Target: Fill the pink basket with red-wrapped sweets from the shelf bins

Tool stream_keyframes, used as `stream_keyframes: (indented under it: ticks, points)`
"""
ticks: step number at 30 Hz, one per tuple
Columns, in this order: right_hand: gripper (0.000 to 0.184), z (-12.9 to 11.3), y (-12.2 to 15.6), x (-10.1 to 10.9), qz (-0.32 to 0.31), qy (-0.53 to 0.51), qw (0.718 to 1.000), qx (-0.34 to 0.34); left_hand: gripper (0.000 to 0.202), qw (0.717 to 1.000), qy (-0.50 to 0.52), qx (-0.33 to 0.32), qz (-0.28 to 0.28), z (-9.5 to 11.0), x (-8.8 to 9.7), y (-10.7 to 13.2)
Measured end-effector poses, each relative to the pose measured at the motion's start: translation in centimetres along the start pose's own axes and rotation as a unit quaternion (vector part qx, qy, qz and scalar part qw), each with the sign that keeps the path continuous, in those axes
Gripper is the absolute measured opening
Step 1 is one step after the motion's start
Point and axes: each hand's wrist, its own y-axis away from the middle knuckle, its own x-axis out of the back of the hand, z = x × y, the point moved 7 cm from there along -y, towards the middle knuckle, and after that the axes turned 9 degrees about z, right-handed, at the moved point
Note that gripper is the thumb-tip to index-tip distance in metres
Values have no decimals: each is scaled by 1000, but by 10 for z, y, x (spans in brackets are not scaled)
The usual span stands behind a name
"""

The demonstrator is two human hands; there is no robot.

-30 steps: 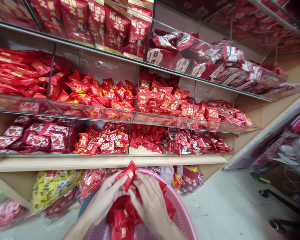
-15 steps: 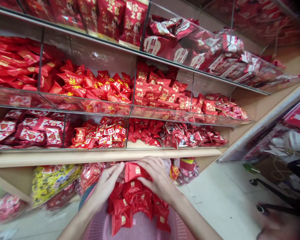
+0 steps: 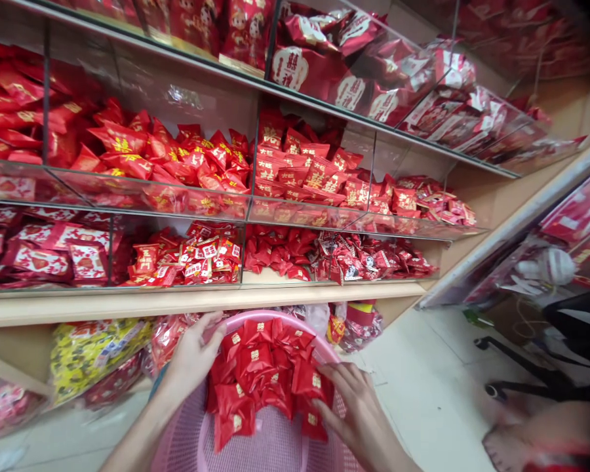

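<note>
Nearest to me is the bare mesh of a pink basket [image 3: 278, 442], with the red packets [image 3: 254, 368] bunched toward its far side. My guess is that the basket leans away a bit, or they're just piled that way. Most lie label up, so the gold print is easy to see.

Right hand [image 3: 351, 396] is half open, fingers curved over the packets by the right wall, thumb apart. It's touching them, probably to steady or shift them, but I can't tell if it's actually gripping one. Left hand [image 3: 194, 357] is loosely curled at the left rim, no packet showing in it. Maybe it's bracing the basket; I can't tell how firmly, if at all.

Just beyond, a yellow bag [image 3: 98, 357] is tucked under the ledge [image 3: 201, 299], likely as spare stock. Behind that, the shelves are split by clear dividers [image 3: 371, 167], presumably so different wrappers don't mix, and see-through front strips [image 3: 196, 200] seem to stop stuff sliding out.
</note>
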Motion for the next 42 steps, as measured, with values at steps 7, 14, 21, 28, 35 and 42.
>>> stream_keyframes:
  ticks: [7,14,21,28,35,42]
  points:
    - [33,-7,21,-29,11,20,999,-36,40,1000,-1,3,-12,1,-2,0]
    - [15,-20,16,-40,33,119,992,-41,43,1000,-11,-1,-21,6,-2,2]
    - [7,-23,8,-49,5,159,986,-51,43,999,-36,-14,-22,7,-1,2]
    - [2,-29,3,-51,-3,141,987,-70,42,998,-45,-15,-29,8,-2,1]
    - [8,-25,-2,-60,-22,170,983,-62,47,998,-52,-13,-44,8,-5,1]
    - [6,-27,-7,-60,-22,187,980,-66,48,996,-63,-11,-56,10,-6,1]
